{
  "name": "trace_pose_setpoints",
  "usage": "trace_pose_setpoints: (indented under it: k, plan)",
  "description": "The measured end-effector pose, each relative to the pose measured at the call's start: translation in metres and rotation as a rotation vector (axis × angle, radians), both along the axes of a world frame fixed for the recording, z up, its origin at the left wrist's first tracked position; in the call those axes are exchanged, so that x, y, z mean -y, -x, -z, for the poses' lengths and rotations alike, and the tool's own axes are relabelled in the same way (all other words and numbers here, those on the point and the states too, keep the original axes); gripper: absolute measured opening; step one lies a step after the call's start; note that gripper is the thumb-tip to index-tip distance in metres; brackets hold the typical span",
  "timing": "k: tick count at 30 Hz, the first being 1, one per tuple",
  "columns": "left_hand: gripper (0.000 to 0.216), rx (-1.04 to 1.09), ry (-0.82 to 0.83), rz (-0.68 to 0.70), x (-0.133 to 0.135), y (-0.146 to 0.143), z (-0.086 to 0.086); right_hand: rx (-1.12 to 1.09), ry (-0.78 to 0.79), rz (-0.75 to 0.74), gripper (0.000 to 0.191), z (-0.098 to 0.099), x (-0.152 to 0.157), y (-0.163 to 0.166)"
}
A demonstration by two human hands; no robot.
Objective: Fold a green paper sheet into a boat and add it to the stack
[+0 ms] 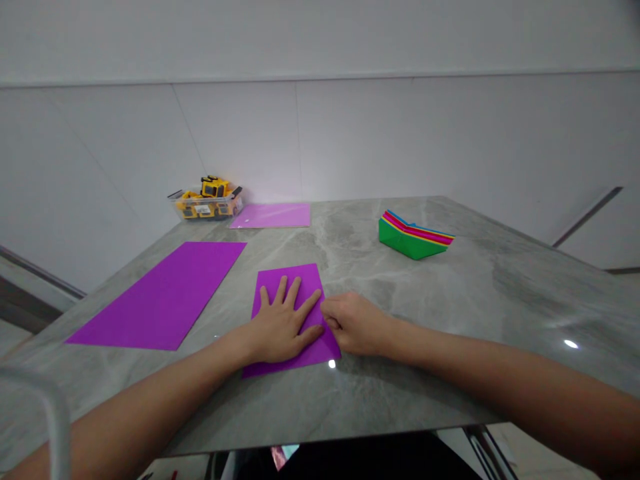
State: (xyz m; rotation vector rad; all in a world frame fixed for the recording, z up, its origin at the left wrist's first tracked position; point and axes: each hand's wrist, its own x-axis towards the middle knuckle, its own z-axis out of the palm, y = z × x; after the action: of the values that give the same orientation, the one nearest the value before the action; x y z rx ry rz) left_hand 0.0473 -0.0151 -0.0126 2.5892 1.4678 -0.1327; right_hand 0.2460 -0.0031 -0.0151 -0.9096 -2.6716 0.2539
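Observation:
A folded purple paper point(280, 280) lies on the grey marble table point(450, 300) in front of me. My left hand point(283, 323) rests flat on it with fingers spread, pressing it down. My right hand point(353, 321) is curled at the paper's right edge, fingers pinched against that edge beside my left fingertips. A larger purple sheet point(160, 297) lies flat to the left of my left arm.
A stack of folded paper boats point(413, 237), green on the outside, sits at the back right. A clear box with yellow toy vehicles point(207, 200) stands at the back left against the wall, and another purple sheet point(273, 215) lies beside it.

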Motion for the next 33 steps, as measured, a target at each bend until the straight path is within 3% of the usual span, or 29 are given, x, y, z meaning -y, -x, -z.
trace_pose_setpoints:
  k: [18,33]
  plan:
    - [0.079,0.015,0.017,0.006,0.001,0.001,-0.002,0.062,0.017,-0.029,0.016,-0.008,-0.014,0.007]
    - [0.079,-0.011,0.03,-0.001,0.001,-0.002,-0.004,0.155,-0.035,0.147,0.012,-0.008,-0.048,0.017]
